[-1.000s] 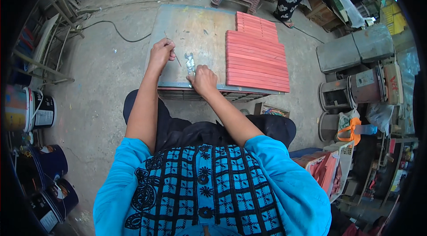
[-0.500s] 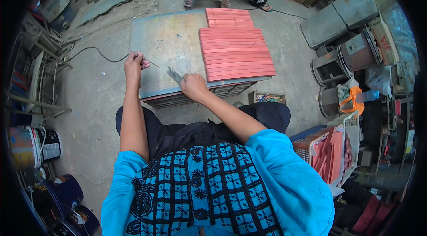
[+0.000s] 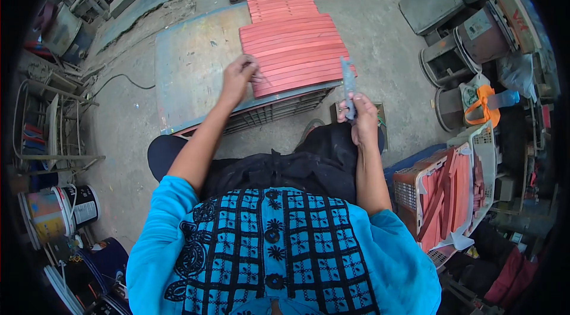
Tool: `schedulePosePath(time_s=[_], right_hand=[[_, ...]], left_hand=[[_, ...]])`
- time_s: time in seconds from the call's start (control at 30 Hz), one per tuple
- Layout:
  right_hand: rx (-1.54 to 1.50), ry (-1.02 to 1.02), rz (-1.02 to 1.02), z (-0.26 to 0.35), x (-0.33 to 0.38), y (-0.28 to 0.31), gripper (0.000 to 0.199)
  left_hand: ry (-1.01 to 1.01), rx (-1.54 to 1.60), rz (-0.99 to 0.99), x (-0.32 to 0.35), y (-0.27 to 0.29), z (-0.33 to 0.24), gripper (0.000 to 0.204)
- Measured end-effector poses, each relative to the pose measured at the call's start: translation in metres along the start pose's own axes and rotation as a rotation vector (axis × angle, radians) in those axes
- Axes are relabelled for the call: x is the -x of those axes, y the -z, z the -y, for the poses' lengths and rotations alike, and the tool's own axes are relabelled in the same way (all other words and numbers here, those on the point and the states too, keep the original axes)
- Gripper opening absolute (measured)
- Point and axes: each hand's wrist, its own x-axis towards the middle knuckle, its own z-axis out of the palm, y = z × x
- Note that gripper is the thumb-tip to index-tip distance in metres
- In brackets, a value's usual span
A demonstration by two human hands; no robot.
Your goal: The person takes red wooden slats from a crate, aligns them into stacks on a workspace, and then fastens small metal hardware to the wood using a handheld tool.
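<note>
Both of my hands are busy: my right hand (image 3: 359, 120) is closed around the handle of a grey brush (image 3: 348, 84), its head pointing up and away from my lap. Ahead and to its left, my left hand (image 3: 238, 74) pinches the near edge of the red strips (image 3: 294, 42) lying in rows on the grey board (image 3: 190, 65).
</note>
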Motion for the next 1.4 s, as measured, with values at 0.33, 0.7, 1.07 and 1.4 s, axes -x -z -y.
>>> schedulePosePath(time_s=[0.33, 0.7, 1.07, 1.4], right_hand=[[-0.124, -0.007, -0.060, -0.002, -0.001, 0.024, 0.019], [-0.082, -0.058, -0.012, 0.000, 0.001, 0.022, 0.021], [0.066, -0.071, 0.039, 0.000, 0.003, 0.016, 0.023], [0.344, 0.077, 0.051, -0.006, 0.002, 0.012, 0.021]], left_hand=[[-0.030, -0.255, 0.198, -0.024, -0.104, 0.038, 0.010], [-0.254, -0.527, 0.199, -0.021, -0.108, 0.048, 0.009], [-0.434, -0.580, 0.180, -0.007, -0.116, 0.046, 0.004], [-0.342, -0.564, 0.203, -0.009, -0.117, 0.054, 0.007]])
